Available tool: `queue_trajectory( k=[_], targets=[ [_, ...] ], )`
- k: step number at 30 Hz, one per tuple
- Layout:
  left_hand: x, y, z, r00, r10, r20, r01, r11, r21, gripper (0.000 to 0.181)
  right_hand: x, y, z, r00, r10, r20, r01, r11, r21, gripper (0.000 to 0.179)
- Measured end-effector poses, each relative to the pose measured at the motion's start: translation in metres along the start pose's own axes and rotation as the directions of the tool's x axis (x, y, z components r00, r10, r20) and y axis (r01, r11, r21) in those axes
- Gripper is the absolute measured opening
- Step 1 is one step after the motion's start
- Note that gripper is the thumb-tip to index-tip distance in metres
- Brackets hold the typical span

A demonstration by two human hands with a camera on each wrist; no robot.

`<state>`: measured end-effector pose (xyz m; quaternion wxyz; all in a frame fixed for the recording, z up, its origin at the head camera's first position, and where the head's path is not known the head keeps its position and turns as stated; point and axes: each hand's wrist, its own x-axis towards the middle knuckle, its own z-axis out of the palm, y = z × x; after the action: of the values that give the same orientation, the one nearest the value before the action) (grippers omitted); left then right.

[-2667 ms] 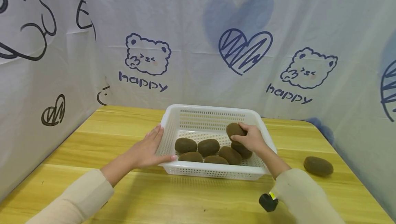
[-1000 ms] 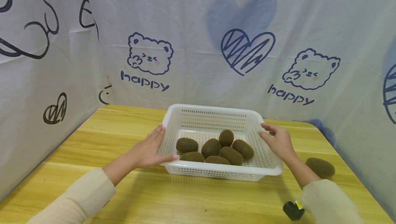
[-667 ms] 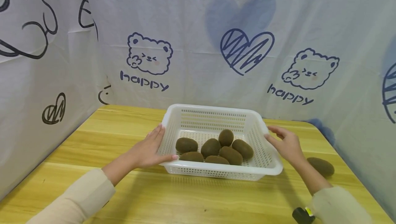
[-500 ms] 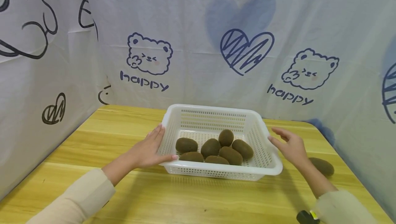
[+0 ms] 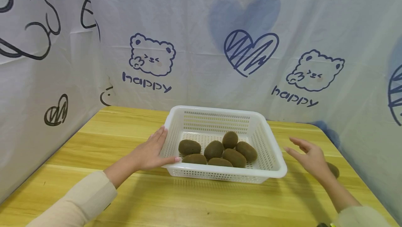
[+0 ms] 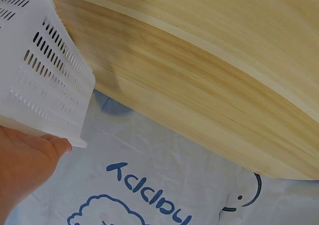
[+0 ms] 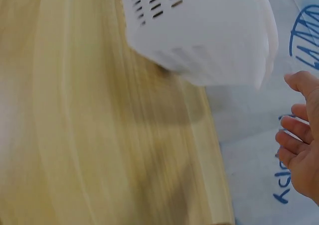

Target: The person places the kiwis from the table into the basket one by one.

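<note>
A white slotted plastic basket (image 5: 220, 173) holds several brown kiwis (image 5: 233, 158), bunched in its front and middle part. My left hand (image 5: 148, 153) rests on the basket's left end, its fingers straight along the side and its thumb over the front rim. In the left wrist view, that hand (image 6: 30, 160) touches the basket's rim. Clear of the basket on the right hovers my right hand (image 5: 311, 159), fingers loosely spread, holding nothing. Just behind its wrist, a single kiwi (image 5: 333, 169) lies on the table, mostly hidden by the hand.
The wooden table (image 5: 176, 206) runs up to a white cloth (image 5: 194, 80) printed with hearts and bears. More cloth hangs along the left and right sides. A dark piece worn at the right sleeve (image 5: 322, 225) shows at the bottom edge.
My right hand has let go of a kiwi inside the basket, then moved out over the right rim towards the lone kiwi. My left hand has stayed on the basket.
</note>
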<state>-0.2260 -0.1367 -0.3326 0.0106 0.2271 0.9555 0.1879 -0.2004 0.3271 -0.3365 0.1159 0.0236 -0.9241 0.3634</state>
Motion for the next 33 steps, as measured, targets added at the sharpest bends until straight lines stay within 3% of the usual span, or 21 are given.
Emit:
queue_trajectory(
  k=[16, 23, 33],
  targets=[
    [-0.001, 0.001, -0.002, 1.0, -0.01, 0.007, 0.01, 1.0, -0.002, 0.106, -0.013, 0.038, -0.025, 0.995, 0.092, 0.049, -0.088, 0.993, -0.081, 0.067],
    [0.0, 0.001, -0.001, 1.0, -0.019, 0.012, 0.019, 1.0, 0.0, 0.106, -0.019, 0.061, -0.035, 0.978, 0.177, 0.113, -0.168, 0.982, -0.08, 0.074],
    [0.001, 0.001, 0.0, 1.0, -0.02, 0.014, 0.02, 1.0, 0.001, 0.106, -0.026, 0.089, -0.048, 0.952, 0.28, 0.121, -0.276, 0.96, -0.049, 0.08]
  ],
)
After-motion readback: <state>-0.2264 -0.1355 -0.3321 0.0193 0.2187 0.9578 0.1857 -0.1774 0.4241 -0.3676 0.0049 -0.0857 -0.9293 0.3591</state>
